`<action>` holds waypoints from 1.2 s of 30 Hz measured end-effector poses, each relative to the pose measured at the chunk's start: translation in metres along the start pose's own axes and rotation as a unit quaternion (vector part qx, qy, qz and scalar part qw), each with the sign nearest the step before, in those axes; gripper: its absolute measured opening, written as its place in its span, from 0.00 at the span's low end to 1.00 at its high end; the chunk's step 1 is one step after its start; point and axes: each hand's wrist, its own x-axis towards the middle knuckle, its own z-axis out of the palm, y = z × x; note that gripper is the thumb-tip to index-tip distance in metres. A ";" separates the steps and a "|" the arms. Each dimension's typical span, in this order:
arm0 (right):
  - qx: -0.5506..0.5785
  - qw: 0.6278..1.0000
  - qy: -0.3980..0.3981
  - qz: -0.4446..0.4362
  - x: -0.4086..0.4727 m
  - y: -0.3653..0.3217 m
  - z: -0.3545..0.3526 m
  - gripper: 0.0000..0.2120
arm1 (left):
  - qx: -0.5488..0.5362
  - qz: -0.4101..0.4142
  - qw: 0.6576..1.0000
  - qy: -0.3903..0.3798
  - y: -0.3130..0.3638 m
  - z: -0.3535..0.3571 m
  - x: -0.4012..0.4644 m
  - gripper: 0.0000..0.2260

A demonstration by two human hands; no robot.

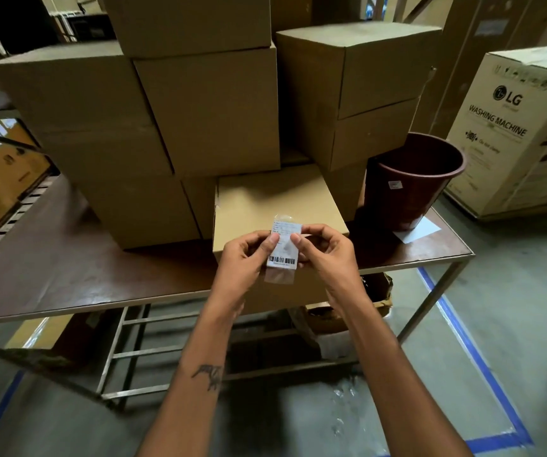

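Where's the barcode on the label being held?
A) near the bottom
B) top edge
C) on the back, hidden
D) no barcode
A: the barcode runs across the lower part of the label, which the left hand and right hand pinch by its sides above the small box.

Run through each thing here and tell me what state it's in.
barcode label: pinched between left hand and right hand
small box: closed, on the table
stacked boxes: closed
bucket: upright on the table
paper sheet: flat beside the bucket
washing machine carton: upright, closed
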 end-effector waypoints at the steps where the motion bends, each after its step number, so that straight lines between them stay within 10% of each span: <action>1: -0.018 1.000 0.005 -0.002 -0.001 0.000 0.000 0.11 | -0.013 -0.010 1.000 -0.004 -0.001 0.000 0.000 0.11; 21: -0.077 0.990 0.117 -0.020 -0.015 0.000 -0.011 0.11 | 0.078 0.028 0.994 -0.072 -0.008 0.000 0.011 0.09; 36: -0.058 0.962 0.265 -0.039 0.022 -0.035 -0.120 0.12 | 0.238 0.128 0.961 -0.062 0.013 0.150 0.054 0.12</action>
